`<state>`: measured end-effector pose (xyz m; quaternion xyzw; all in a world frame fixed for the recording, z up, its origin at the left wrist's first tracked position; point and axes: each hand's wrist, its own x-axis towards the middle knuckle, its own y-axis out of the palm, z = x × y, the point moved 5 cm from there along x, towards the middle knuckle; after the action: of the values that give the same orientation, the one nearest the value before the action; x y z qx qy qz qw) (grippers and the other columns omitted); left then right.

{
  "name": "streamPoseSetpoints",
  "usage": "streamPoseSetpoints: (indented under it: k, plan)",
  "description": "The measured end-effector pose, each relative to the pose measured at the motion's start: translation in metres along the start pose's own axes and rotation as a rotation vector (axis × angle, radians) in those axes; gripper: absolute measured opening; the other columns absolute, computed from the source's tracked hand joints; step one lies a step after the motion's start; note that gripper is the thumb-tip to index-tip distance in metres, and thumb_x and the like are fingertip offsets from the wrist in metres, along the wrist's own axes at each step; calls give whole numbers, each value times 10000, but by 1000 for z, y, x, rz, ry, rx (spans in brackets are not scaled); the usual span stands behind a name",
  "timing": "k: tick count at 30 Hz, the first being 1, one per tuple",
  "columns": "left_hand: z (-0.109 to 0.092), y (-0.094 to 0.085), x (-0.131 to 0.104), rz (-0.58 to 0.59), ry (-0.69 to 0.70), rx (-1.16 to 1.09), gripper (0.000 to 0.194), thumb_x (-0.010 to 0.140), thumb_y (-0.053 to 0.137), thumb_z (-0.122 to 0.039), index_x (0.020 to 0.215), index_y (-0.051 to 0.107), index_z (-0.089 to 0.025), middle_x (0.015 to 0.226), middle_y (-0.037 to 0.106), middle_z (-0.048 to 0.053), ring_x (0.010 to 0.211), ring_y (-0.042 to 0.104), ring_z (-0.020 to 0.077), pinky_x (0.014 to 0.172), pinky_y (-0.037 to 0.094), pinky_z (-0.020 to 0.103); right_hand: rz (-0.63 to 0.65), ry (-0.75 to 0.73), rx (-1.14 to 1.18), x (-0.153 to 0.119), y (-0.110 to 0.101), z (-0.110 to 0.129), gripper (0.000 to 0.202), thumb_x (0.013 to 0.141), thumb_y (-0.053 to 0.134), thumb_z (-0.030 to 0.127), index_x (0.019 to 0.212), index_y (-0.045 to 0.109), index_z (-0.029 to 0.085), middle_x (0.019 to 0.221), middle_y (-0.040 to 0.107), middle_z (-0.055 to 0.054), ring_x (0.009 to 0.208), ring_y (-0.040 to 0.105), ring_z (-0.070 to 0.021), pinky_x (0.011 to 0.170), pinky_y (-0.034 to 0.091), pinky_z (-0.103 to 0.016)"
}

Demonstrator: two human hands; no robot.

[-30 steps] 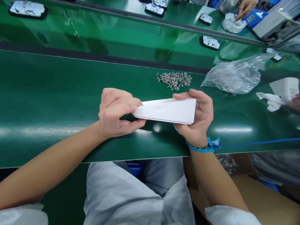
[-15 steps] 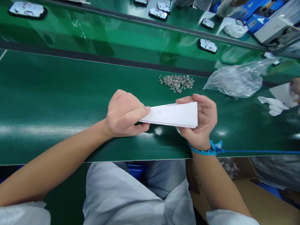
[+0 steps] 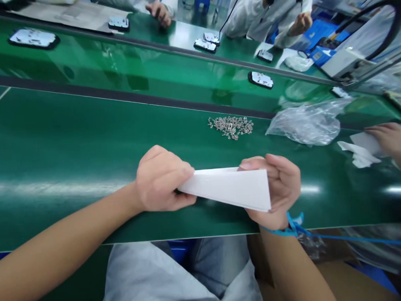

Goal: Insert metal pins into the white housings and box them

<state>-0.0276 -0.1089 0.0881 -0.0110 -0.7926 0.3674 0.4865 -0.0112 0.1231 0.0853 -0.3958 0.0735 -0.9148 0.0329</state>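
My left hand [image 3: 164,180] pinches the narrow-looking left end of a stack of white paper [image 3: 231,186], thumb on top and fingers underneath. At the stack's right end, my right hand [image 3: 285,189] curls around the edges, with fingertips at the far edge and part of the hand hidden behind the paper. A blue strap [image 3: 284,230] circles my right wrist. The paper is held up over the green table [image 3: 71,142], tilted slightly. Beyond it lies a pile of small metal parts [image 3: 231,126].
A clear plastic bag [image 3: 306,124] lies right of the pile. A co-worker's hand [image 3: 392,141] touches white sheets at the right. Behind a dark rail, a green belt carries flat white-and-black units [image 3: 261,79]. Co-workers' hands [image 3: 159,13] show across the line. A blue cord runs right from my strap.
The view has tipped up, so everything sits lower in the picture. The paper's right end now faces me more broadly, and the faint printed mark no longer shows. Both hands keep hold.
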Motion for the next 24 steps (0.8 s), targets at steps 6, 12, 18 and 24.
streamPoseSetpoints:
  k: [6,12,18,24]
  plan:
    - [-4,12,2,-165,175,55,264,866,728,-293,1096,647,-191,863,761,9,719,700,145,653,440,306,43,-87,-33,2,2,1,811,757,780,162,1511,504,275,1211,745,-86,938,721,-246,654,608,-350]
    - [14,18,0,-172,-184,-260,159,882,749,-278,977,648,-199,845,732,-19,705,656,101,647,488,223,-163,-131,21,2,-7,-6,776,829,727,587,1512,521,283,1422,640,-93,1110,684,-314,885,573,-511]
    - [26,11,1,-307,-278,-467,238,879,773,-384,1009,700,-198,885,752,16,769,711,132,634,540,213,-414,-10,92,2,-34,-20,537,855,616,544,1346,640,327,1243,697,-71,992,657,-286,821,511,-482]
    - [36,12,5,-290,-276,-532,249,837,824,-364,996,722,-201,903,751,32,800,711,152,685,566,246,-474,47,100,1,-37,-27,510,811,627,489,1292,647,322,1137,718,-71,889,646,-273,764,502,-458]
